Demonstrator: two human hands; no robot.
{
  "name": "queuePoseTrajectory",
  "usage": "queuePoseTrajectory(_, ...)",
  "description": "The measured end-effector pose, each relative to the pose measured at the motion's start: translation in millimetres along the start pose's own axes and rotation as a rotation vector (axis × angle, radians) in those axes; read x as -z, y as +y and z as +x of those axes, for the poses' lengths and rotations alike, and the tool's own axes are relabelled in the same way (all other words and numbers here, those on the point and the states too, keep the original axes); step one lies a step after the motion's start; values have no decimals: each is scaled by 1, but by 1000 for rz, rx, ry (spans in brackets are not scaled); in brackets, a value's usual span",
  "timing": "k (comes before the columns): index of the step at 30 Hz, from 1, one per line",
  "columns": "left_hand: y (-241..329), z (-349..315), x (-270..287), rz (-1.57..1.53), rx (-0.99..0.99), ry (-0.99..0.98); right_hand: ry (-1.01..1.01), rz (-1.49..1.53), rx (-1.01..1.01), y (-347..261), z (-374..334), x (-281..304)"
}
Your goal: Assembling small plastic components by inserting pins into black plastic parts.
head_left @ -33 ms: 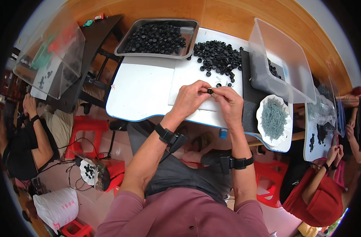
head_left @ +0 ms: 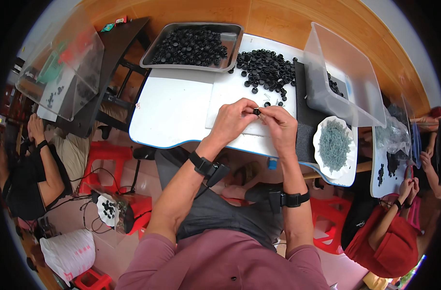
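Both my hands meet over the front of the white table (head_left: 167, 111). My left hand (head_left: 234, 121) pinches a small round black plastic cap (head_left: 256, 111) between thumb and forefinger. My right hand (head_left: 281, 126) has its fingertips pressed together against the cap's right side; anything small between them is hidden. Just beyond my fingers lie a few loose black caps and small pale pins (head_left: 267, 97). A heap of black caps (head_left: 266, 67) spreads farther back. To the right of my right hand, a white scalloped dish (head_left: 321, 151) holds many thin grey-green pins (head_left: 335, 145).
A metal tray (head_left: 236, 46) of black caps stands at the back left. A clear plastic bin (head_left: 348, 77) sits at the back right by a black mat (head_left: 303, 99). Other people work at both sides. Red stools (head_left: 107, 157) and cables are on the floor.
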State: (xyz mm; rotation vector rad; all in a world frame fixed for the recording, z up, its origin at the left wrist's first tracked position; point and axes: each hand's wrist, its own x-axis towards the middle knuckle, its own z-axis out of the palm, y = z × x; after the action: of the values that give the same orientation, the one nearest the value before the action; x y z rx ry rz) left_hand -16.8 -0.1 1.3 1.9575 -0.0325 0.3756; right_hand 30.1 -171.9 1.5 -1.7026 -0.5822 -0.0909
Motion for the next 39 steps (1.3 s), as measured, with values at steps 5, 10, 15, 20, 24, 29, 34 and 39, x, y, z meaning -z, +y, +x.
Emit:
queuePoseTrajectory(5,-2,-1,0,-1,-4,2,-26,74,-89,-1,1,1)
queuePoseTrajectory(10,-3,0,1,31,-23,9,-20,38,-53,-2,-1,-1)
queuePoseTrajectory(15,0,1,4,14,-33,-26,-16,-40,31,1,-1,-3)
queuePoseTrajectory(20,0,2,8,-19,29,-83,-26,-57,51,-1,-1,-2)
queuePoseTrajectory(24,1,3,12,-167,80,-142,-21,-61,59,-1,-2,-3)
queuePoseTrajectory(29,6,7,18,-259,203,-206,-33,-83,97,-3,-1,-2)
queuePoseTrajectory(34,5,9,20,-282,261,-216,-60,-92,133,-8,0,-2)
queuePoseTrajectory(39,10,10,21,-326,274,-235,-62,-79,171,-4,0,1)
